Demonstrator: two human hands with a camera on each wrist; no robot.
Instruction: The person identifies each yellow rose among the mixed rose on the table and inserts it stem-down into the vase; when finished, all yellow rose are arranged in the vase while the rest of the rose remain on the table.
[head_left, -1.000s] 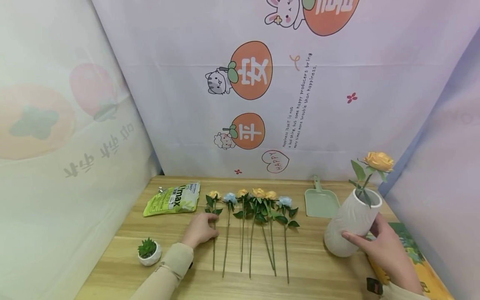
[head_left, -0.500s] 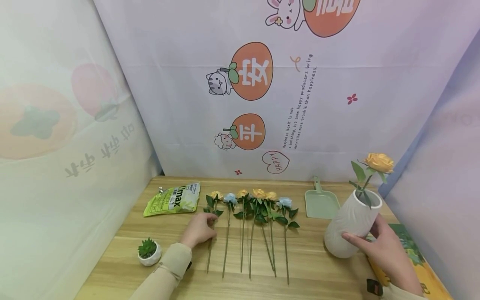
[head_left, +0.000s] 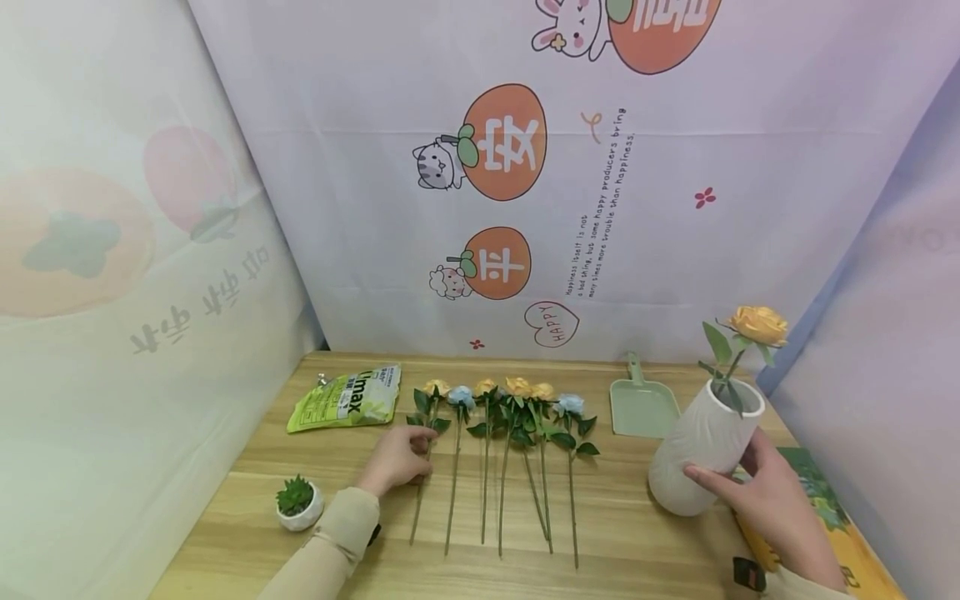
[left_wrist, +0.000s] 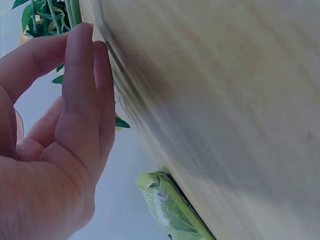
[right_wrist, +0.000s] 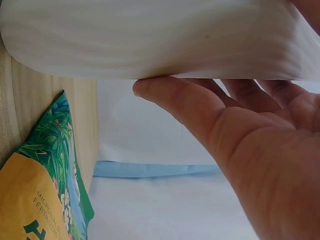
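Note:
At the left end of a row of flowers lies a yellow rose (head_left: 436, 387), its stem pinched between the thumb and fingers of my left hand (head_left: 395, 458). Beside it on the table are a blue flower (head_left: 461, 397) and several more yellow and blue ones. My right hand (head_left: 776, 496) grips a white ribbed vase (head_left: 693, 458), thumb on the near side and fingers behind it. The vase leans to the right, with one yellow rose (head_left: 757, 325) standing in its mouth. In the right wrist view the thumb presses along the vase wall (right_wrist: 125, 40).
A green pouch (head_left: 347, 398) lies at the back left, with a small potted succulent (head_left: 298, 502) nearer the front. Behind the vase is a pale green dustpan (head_left: 643, 407). A yellow and green fertilizer bag (head_left: 840, 533) lies beneath the right arm. Printed cloth (head_left: 375, 250) hangs around the table.
The leftmost rose has turned slightly: its stem's lower end has swung left, and its bloom has shifted right. My left hand has moved a little left; the right hand and vase stay put.

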